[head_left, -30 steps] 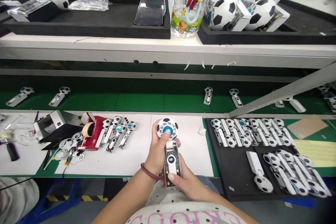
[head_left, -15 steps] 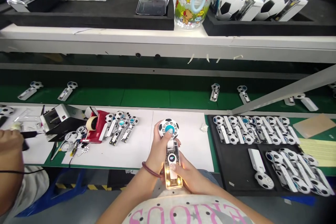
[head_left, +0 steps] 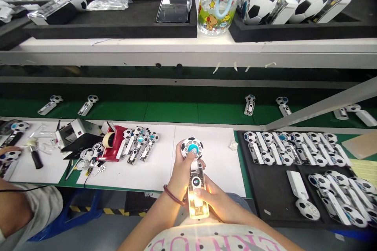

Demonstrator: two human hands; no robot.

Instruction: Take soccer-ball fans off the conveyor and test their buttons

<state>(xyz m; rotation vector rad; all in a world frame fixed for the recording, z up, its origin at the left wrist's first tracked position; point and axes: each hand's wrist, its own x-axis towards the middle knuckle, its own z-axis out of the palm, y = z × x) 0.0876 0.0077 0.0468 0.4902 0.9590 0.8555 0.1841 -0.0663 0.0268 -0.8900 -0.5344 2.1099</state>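
White mat [head_left: 153, 168] under 2 hands [head_left: 203, 192] gripping lit fan [head_left: 194, 180].

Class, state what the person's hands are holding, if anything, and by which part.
Both hands hold one soccer-ball-patterned handheld fan: the left hand just under its round head, the right hand around its glowing transparent handle.

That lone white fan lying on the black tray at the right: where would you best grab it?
Pinch the lone white fan by its straight white handle, from above, fingers across the two long sides. The handle lies flat with bare black tray beside it; the round football head is bulkier.
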